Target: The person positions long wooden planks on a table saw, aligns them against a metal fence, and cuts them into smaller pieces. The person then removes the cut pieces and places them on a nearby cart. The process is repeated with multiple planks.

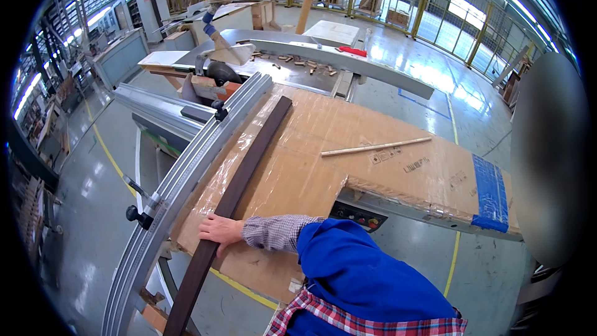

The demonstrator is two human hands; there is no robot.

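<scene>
A long dark brown wood strip [252,160] lies lengthwise along the left side of the cardboard-covered table [311,126], its near end reaching past the table edge. My right hand [222,230] is closed over its near half, palm down, thumb at the strip's right side and fingers across its top. To its left runs a long silver metal fence rail [205,137] with black knobs [139,216]. My left hand is out of view. A thin light wood stick [376,147] rests on the cardboard farther right.
Beyond the strip's far end stands a dark round saw blade [222,73] under a hood [233,48]. Small wood offcuts [303,63] and a red object [352,51] lie near a metal guide [379,68]. A control panel [357,216] sits below the table. Something blurred fills the right edge.
</scene>
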